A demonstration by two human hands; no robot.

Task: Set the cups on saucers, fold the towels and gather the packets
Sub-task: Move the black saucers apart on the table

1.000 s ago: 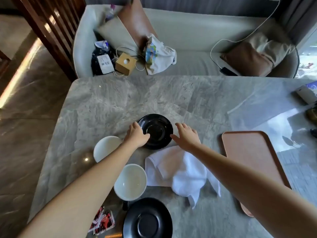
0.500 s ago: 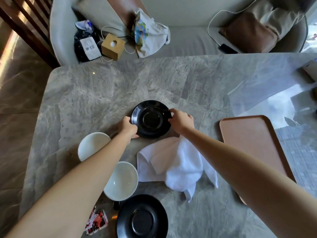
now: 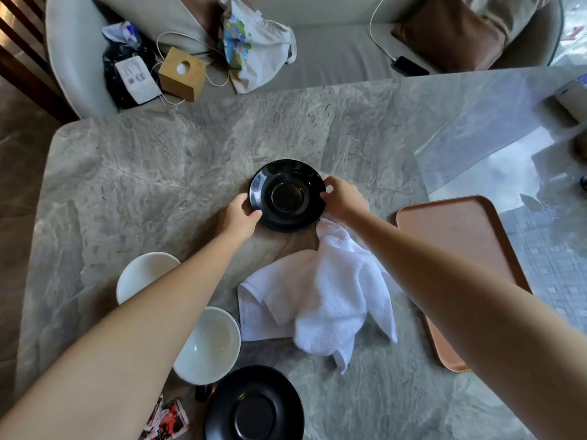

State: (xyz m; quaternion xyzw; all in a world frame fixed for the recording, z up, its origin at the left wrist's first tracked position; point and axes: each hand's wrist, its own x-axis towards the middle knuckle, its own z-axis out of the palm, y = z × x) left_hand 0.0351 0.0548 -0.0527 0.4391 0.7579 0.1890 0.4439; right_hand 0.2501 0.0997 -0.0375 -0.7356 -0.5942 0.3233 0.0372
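Both hands have closed onto the rim since a second ago, when they lay flat beside it. Left hand: fingers clamped on the left edge of the far black saucer, thumb on top. Right hand: fingers clamped on the right edge. This saucer sits near the centre of the marble table, its near edge touching the crumpled white towel. Two white cups stand left of the towel, partly under the left forearm. A second black saucer lies just beside the nearer cup. Red packets lie at the near edge. A pink tray sits to the right.
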